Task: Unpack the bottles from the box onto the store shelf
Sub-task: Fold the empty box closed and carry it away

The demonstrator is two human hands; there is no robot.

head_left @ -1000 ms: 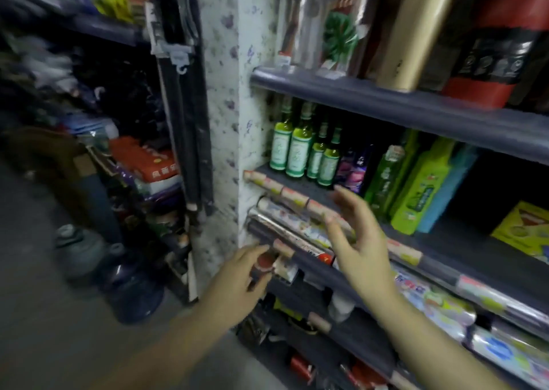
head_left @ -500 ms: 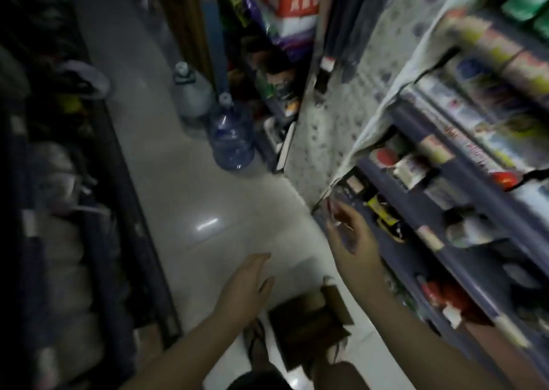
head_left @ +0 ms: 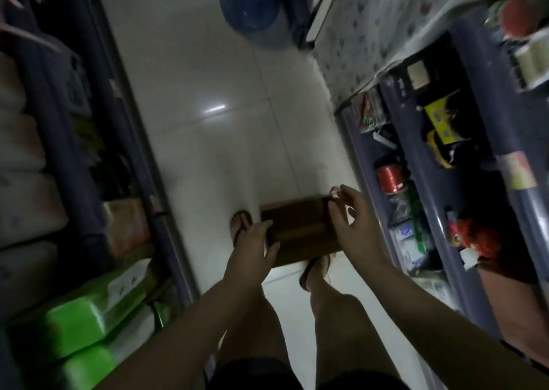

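Observation:
A brown cardboard box (head_left: 297, 229) sits on the white tiled floor between my feet, its inside dark; no bottles show in it. My left hand (head_left: 252, 250) hovers over the box's left edge with fingers spread and holding nothing. My right hand (head_left: 353, 226) hangs above the box's right side, fingers loosely bent and empty. The store shelf (head_left: 416, 181) runs along the right, its lower levels packed with small goods. No bottle is in view.
A blue water jug (head_left: 248, 0) stands on the floor at the far end of the narrow aisle. Shelving (head_left: 127, 140) with green and white packs (head_left: 77, 324) lines the left. My feet in sandals (head_left: 240, 226) stand beside the box.
The view has swung down from the bottle shelf to the floor. Both hands have dropped toward the cardboard box, which now lies directly beneath them.

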